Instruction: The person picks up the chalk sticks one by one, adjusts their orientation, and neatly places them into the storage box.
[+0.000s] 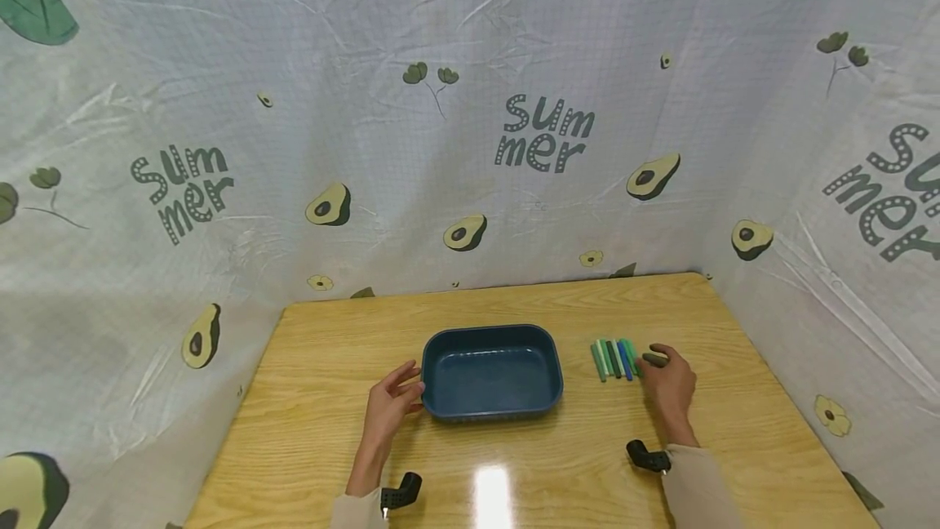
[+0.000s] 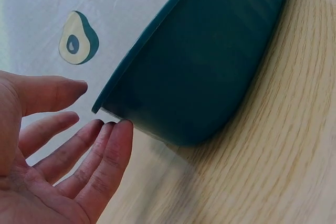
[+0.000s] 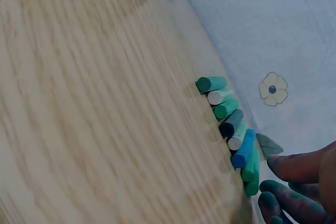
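Note:
A dark blue-green rectangular tub [image 1: 492, 416] sits on the table. Beside its left end is my left hand [image 1: 389, 406], fingers extended and spread; in the left wrist view the fingertips [image 2: 123, 129] come right to the tub's wall below the rim. Several short chalk-like sticks [image 1: 615, 359] lie side by side in a row to the right of the tub, in greens, whites, one dark and one blue stick [image 3: 243, 149]. At the row's right end my right hand [image 1: 671, 386] has its thumb and fingers apart, with nothing seen between them. Its fingertips look dark and greenish.
The wooden table [image 1: 330, 333] has a cloth [image 1: 411, 145] printed with avocados, leaves and lettering behind it and along both sides. A small black camera device [image 1: 402, 492] sits at the left wrist, another device [image 1: 648, 457] at the right. Light glares on the front middle.

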A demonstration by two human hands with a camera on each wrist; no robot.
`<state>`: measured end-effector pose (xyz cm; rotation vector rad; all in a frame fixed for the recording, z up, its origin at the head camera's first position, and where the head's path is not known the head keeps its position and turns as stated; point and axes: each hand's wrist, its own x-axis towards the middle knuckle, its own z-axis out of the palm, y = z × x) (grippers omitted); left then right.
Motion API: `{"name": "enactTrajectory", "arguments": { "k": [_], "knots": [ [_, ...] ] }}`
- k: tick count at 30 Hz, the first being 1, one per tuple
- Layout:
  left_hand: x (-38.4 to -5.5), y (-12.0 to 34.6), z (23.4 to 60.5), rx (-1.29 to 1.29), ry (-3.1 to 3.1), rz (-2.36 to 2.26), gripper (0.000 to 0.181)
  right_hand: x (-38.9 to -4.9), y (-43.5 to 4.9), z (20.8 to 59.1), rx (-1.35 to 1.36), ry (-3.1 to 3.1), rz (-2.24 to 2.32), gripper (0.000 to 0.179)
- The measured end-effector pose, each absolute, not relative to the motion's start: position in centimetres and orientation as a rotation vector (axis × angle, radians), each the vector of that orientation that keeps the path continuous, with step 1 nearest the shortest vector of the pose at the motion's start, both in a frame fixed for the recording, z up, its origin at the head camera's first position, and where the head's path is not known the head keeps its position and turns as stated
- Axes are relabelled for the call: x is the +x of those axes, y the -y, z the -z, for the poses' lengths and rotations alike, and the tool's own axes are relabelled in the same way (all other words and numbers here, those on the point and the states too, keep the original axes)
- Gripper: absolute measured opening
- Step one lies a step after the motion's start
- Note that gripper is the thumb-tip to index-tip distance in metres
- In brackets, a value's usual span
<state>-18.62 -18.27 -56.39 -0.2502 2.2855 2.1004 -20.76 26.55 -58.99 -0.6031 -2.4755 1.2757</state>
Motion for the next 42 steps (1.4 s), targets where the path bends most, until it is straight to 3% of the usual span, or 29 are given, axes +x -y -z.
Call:
{"name": "enactTrajectory", "arguments": {
  "k": [42],
  "knots": [
    [-19.1,18.1,57.0,-0.298,-2.166,-2.170,0.053,-21.4,-25.5,59.4,-0.666,2.401,-1.278,0.035]
  ]
}}
